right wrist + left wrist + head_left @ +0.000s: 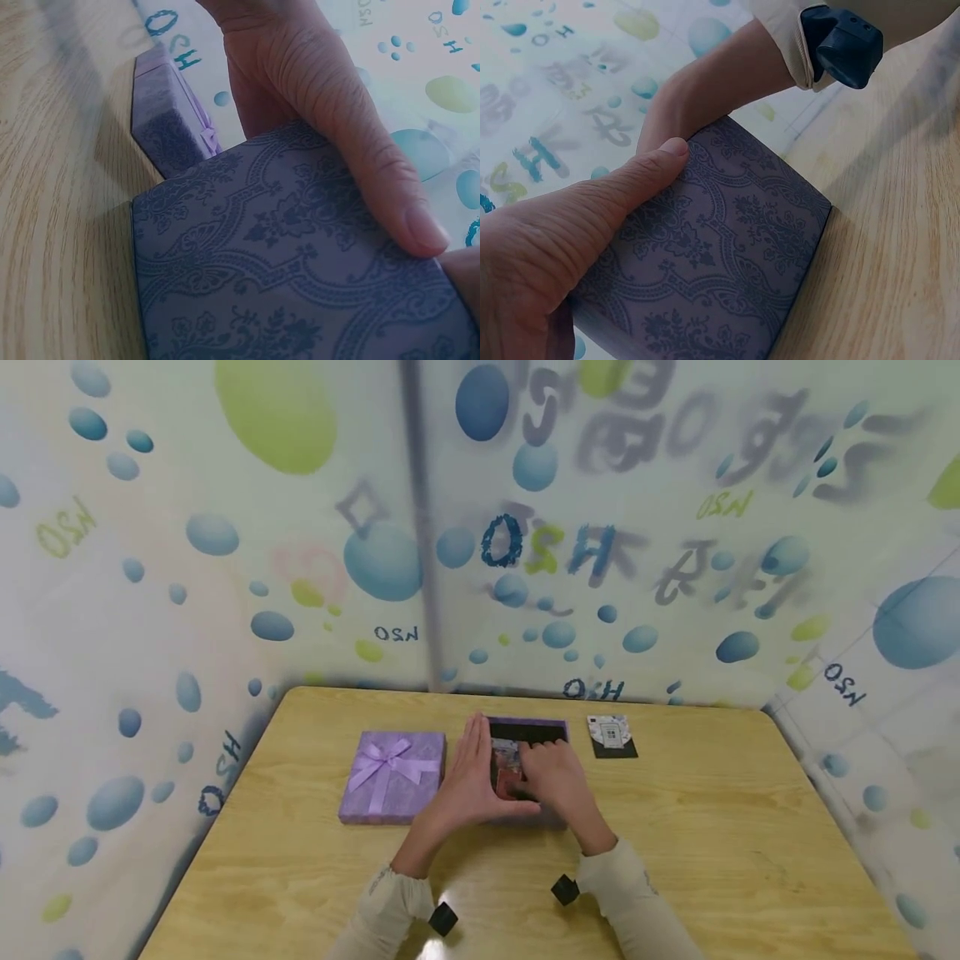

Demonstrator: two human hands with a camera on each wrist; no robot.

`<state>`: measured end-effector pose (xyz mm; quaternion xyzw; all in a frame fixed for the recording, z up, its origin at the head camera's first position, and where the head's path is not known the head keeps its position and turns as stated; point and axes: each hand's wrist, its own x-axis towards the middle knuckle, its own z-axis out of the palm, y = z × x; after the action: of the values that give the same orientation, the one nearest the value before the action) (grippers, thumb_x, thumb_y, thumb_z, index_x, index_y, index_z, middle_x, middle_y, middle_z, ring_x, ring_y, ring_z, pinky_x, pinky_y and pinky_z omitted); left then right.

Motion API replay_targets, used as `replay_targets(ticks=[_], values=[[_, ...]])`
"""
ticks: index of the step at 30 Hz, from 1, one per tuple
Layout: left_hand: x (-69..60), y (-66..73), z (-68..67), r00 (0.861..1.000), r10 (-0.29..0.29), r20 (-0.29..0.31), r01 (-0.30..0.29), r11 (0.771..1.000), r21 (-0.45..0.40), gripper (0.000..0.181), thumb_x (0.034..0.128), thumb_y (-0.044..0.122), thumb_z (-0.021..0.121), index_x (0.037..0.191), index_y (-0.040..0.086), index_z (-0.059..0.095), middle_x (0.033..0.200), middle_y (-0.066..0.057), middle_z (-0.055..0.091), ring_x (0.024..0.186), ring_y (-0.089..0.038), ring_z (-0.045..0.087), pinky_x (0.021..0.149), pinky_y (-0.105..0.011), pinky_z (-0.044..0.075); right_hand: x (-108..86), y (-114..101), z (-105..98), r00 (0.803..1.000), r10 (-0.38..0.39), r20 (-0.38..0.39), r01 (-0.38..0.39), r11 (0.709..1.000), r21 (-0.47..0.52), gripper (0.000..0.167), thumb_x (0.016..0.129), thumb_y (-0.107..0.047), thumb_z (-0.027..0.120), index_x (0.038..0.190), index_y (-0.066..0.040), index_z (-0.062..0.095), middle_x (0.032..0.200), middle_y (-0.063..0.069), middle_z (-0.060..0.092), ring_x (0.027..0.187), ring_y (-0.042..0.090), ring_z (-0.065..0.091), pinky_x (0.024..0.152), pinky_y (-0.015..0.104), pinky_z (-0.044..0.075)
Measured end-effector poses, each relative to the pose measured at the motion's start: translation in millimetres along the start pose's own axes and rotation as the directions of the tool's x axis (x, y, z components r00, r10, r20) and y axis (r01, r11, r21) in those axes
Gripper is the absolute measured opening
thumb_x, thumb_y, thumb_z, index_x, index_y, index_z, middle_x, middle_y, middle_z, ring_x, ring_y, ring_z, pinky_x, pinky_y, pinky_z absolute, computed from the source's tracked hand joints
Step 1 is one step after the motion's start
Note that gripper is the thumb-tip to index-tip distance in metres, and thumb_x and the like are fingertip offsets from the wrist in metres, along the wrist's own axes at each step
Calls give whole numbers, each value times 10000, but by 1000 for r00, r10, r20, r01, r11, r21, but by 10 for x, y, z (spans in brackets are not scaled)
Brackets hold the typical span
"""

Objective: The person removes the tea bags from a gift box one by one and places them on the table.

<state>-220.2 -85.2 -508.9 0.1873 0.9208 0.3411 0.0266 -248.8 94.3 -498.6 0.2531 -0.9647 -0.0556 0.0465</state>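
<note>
A purple patterned box [540, 722] with a dark inside stands uncovered on the table. My left hand [467, 789] braces its near left corner: straight fingers lie along the left side, and the thumb [649, 176] stretches along the top of the near wall [720, 247]. The right hand [557, 777] reaches into the box from the right with bent fingers, its fingertips partly hidden. Inside, beside those fingers, lie a reddish flat item [507, 782] and a greyish printed piece [506, 752]; both are too small to identify.
Left of the box lies its purple lid [408, 789] with a lilac ribbon bow. A small black-and-white printed card or packet [611, 735] lies to the right. The wooden table [712, 827] backs onto a wall covering with printed drops [382, 560].
</note>
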Motion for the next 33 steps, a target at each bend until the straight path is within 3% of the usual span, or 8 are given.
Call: replay_targets(ticks=[11,20,28,33], values=[[-40,-5,24,1000,-12,1,12,1000,-24,1513,706,792,803,1617,194,-247,1707,-4,-256,1592,-227,-187,1275,-561,69,-29,-12,32,1000,-14,-15,15,1000,4,506,881,-554,803,1005,-65,752,738,52,656,643,203,602,626,364,518],[-16,3,12,1000,-21,10,21,1000,-8,1515,704,784,810,1605,212,-265,1696,17,-280,1574,-173,-232,1281,-530,46,-10,-2,28,1000,-7,-12,7,1000,-4,538,867,-574,807,1067,-76,764,802,56,703,707,230,667,670,395,543],[-5,5,7,1000,-13,13,13,1000,-20,1507,709,791,801,1606,223,-270,1692,25,-287,1586,-213,-211,1278,-547,43,5,15,52,1000,-10,-15,10,1000,10,485,861,-543,828,1003,-85,756,704,28,659,612,193,603,594,355,492],[-13,4,4,1000,-27,16,27,999,-20,1509,710,785,805,1603,226,-274,1690,32,-292,1571,-178,-233,1279,-542,38,11,11,57,1000,-20,-10,20,1000,18,429,867,-514,835,960,-105,741,555,-31,520,505,128,484,520,308,380]])
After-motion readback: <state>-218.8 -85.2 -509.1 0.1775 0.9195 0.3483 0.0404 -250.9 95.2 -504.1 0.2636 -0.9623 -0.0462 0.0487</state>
